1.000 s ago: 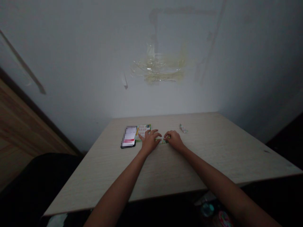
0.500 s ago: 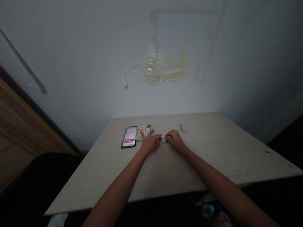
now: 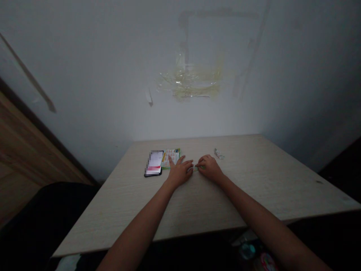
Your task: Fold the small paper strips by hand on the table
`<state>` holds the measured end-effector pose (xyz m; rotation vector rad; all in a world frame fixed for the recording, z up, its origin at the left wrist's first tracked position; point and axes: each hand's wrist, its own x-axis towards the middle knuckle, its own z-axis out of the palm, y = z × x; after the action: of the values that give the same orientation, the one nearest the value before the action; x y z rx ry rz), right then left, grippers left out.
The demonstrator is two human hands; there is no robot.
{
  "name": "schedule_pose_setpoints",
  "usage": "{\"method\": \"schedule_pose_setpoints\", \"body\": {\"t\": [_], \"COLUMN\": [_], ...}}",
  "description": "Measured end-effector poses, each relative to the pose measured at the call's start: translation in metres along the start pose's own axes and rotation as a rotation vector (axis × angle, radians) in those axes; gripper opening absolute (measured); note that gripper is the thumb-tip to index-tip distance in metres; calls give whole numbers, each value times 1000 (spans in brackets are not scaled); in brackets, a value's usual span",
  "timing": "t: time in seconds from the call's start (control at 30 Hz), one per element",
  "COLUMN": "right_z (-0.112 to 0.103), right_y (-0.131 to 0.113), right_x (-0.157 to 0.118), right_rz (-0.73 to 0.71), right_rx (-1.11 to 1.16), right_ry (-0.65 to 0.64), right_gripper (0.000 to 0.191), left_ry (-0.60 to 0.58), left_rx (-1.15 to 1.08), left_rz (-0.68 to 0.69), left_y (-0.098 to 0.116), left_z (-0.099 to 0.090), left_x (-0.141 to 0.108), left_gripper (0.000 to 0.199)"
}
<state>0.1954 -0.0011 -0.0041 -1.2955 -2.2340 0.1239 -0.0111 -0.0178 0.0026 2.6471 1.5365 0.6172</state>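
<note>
A small green and white paper strip point(image 3: 195, 169) lies low on the table between my two hands; its ends are partly covered by my fingers. My left hand point(image 3: 178, 174) has its outer fingers spread, two of them resting on a printed leaflet point(image 3: 167, 164). The thumb and nearest finger of that hand close in on the strip's left end. My right hand point(image 3: 210, 168), fingers bent in a pinch, grips the strip's right end. Left of the leaflet lies a phone point(image 3: 153, 163) with its screen lit, touching or slightly overlapping the leaflet's edge.
A crumpled clear wrapper point(image 3: 218, 153) lies behind my right hand on the light wooden table point(image 3: 242, 150). The wall point(image 3: 197, 116) with old tape point(image 3: 196, 90) rises at the table's back edge. Below the front edge, a bottle point(image 3: 247, 250) shows dimly.
My right hand has shifted slightly left, nearer my left hand, and less of the strip shows between them. The phone, leaflet and wrapper have stayed put.
</note>
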Motion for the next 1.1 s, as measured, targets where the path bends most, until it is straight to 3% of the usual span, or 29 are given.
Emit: {"method": "schedule_pose_setpoints", "body": {"t": [0.23, 1.1], "right_z": [3, 12], "right_y": [7, 20], "right_x": [2, 0], "right_rz": [89, 108], "right_rx": [-6, 138], "right_ry": [44, 98], "right_gripper": [17, 17], "left_ry": [-4, 59], "left_rx": [-27, 49], "left_rz": [-48, -120], "left_y": [0, 4], "left_z": [-2, 1], "left_x": [3, -2], "left_gripper": [20, 22]}}
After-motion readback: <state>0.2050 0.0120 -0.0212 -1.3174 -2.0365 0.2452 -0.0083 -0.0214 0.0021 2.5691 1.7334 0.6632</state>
